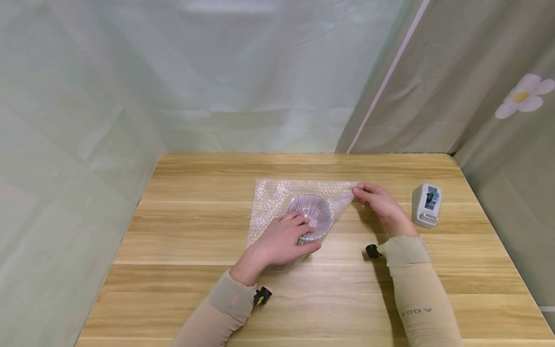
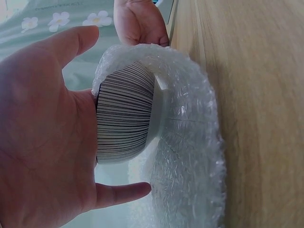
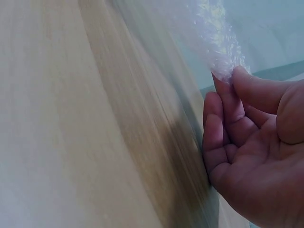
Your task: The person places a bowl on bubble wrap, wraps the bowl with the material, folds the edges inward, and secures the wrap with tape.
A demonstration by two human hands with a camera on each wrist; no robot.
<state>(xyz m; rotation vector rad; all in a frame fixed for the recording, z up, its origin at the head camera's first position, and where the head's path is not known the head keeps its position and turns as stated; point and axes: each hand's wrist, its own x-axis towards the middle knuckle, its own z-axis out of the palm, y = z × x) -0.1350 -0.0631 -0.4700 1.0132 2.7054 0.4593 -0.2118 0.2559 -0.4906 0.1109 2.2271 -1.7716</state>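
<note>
The head view is looking forward and down across the table (image 1: 182, 231); low and close, the left wrist view is facing the bowl (image 2: 124, 118), the right wrist view the right hand (image 3: 254, 137); all are sharing the bubble wrap (image 1: 270, 200).

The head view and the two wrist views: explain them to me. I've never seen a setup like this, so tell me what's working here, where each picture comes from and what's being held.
There is no machine here, just a person's bare left hand and right hand. The widest picture comes from the head, looking forward and down; the other two are taken from the wrists, each facing its own hand.

On the wooden table lies a sheet of bubble wrap, with a striped bowl upright on it. The left hand rests on the bowl, fingers over its inside. The right hand pinches a lifted corner of the wrap. A tape dispenser stands at the right, untouched.
</note>
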